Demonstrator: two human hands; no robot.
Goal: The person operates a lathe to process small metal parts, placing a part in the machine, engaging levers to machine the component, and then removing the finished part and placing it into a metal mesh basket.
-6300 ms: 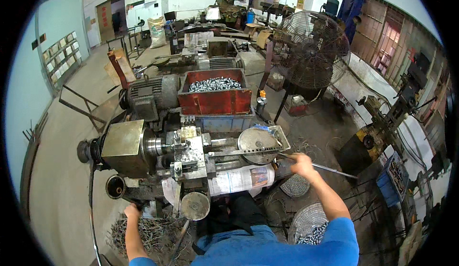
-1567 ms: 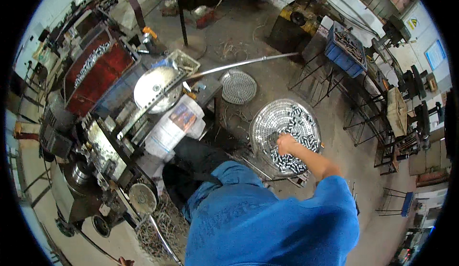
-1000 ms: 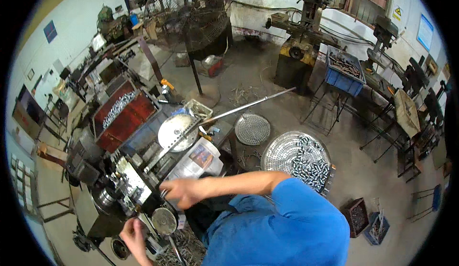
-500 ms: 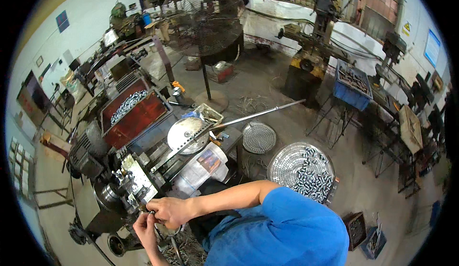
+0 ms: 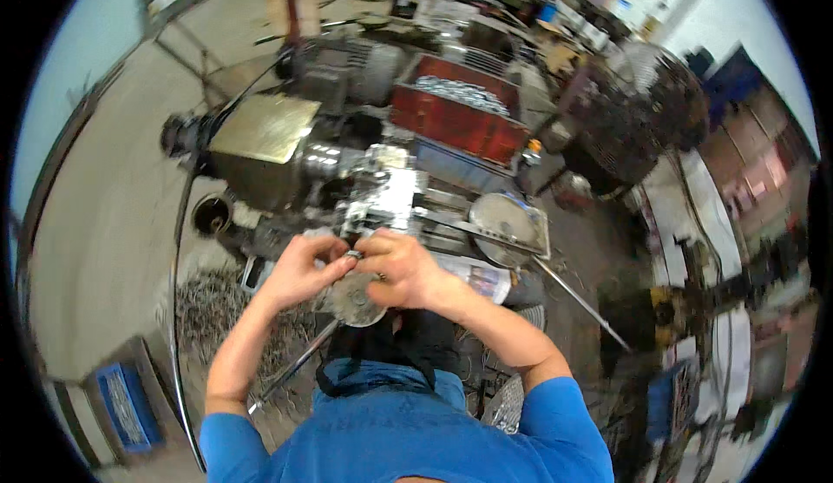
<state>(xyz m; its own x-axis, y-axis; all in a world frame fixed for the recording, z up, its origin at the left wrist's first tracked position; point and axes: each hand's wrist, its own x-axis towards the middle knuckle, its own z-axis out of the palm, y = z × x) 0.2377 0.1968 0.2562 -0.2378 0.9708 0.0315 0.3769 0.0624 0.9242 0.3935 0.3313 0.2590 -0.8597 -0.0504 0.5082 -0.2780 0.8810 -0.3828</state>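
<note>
My left hand (image 5: 299, 268) pinches a small metal part (image 5: 353, 256) between thumb and fingertips; its exact kind is too small to make out. From the other side my right hand (image 5: 401, 266) meets it, fingers curled against the same part. Both hands are just in front of a lathe's bright metal slide (image 5: 395, 195). Beyond them to the left is the shiny round chuck (image 5: 323, 161), beside the headstock with its yellowish top plate (image 5: 265, 127). Under my hands sits a round grey handwheel (image 5: 354, 302), partly covered by them.
A red bin (image 5: 451, 123) of small metal pieces stands behind the lathe. To the right are a round pale disc (image 5: 503, 227), a long rod (image 5: 583, 305) and a large fan (image 5: 638, 118). Metal shavings (image 5: 217, 318) heap at lower left, near a blue crate (image 5: 128, 407).
My view has swung left, so the lathe now lies straight ahead and the tray of parts has mostly left the picture. Both hands stay together at the small part.
</note>
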